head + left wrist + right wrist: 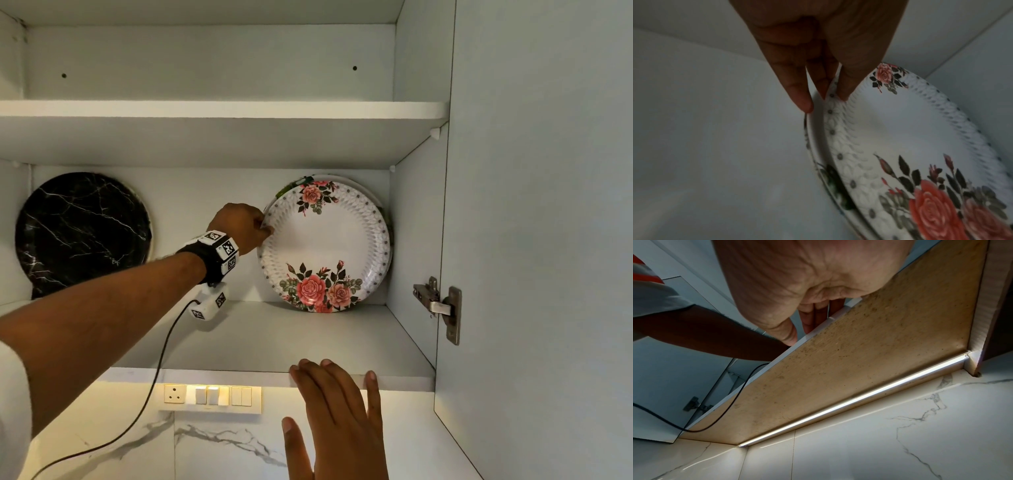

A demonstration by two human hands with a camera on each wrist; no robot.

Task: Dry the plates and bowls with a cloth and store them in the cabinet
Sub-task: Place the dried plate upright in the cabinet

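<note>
Left hand pinching rose plate rim, upright inside cabinet.

The lower shelf of the cabinet has bare floor across its front and middle. At the back right, the rose plate stands on edge with other plates close behind it, near the side wall. The left hand pinches its left rim, the forearm crossing the opening from the left. The black plate leans at the back left; bare back wall shows between the two. The right hand lies flat on the shelf's front edge. The open door bounds the right.
</note>
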